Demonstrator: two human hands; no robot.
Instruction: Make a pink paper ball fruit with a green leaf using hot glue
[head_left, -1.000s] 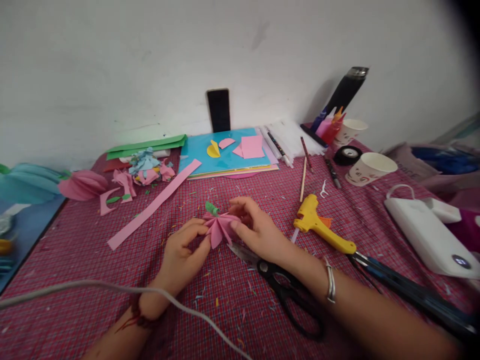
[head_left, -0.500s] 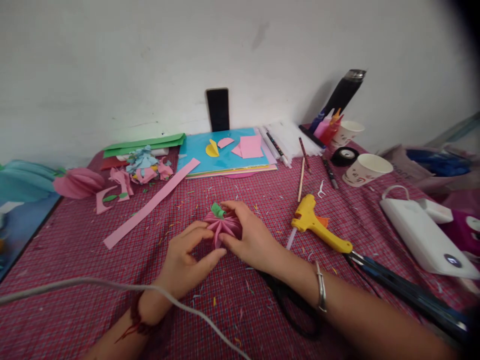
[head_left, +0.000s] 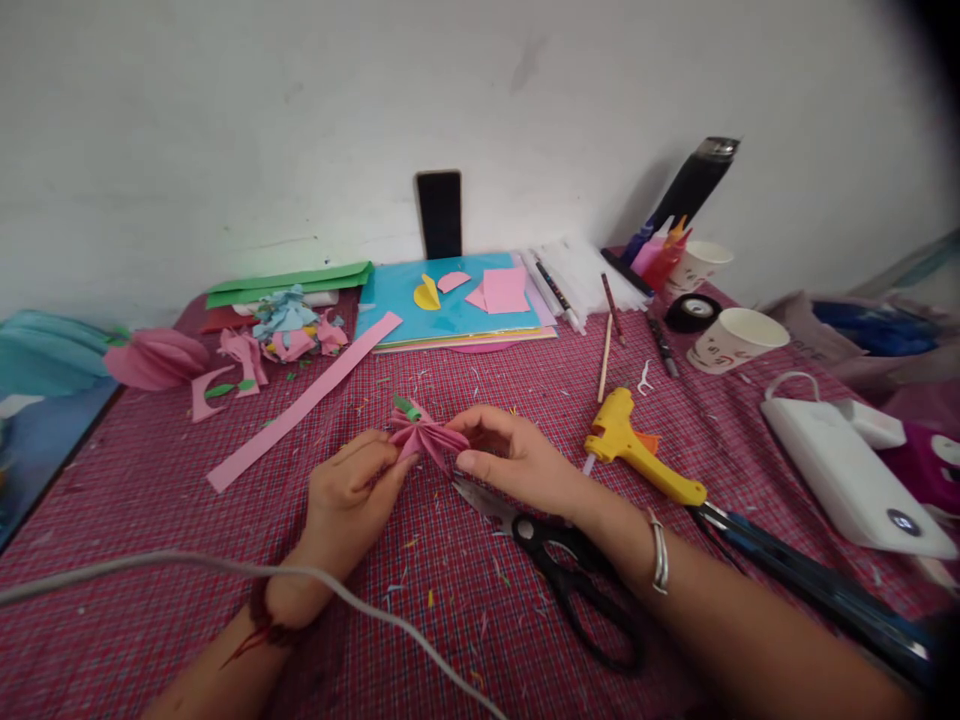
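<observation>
Between my hands is a pink folded-paper pumpkin (head_left: 426, 440) with a curled green paper stem (head_left: 407, 408) on top. My left hand (head_left: 346, 505) pinches its left edge between thumb and fingers. On the other side, my right hand (head_left: 517, 458) grips the right folds with thumb below and fingers behind. Black-handled scissors (head_left: 574, 590) lie under my right forearm, blades pointing toward the pumpkin. To the left, a long pink paper strip (head_left: 304, 402) rests on the checked cloth (head_left: 150, 500).
A yellow glue gun (head_left: 637, 450) lies right of my right hand, near a blue-black cutter (head_left: 817, 580). A pale cable (head_left: 225, 567) crosses over my left wrist. Paper cups (head_left: 739, 340) and a white power bank (head_left: 855, 475) stand right; paper sheets (head_left: 375, 300) lie behind.
My left hand has closed on the pumpkin's left edge. The pumpkin is tilted and its folds spread wider. My right hand has shifted right, uncovering the scissors.
</observation>
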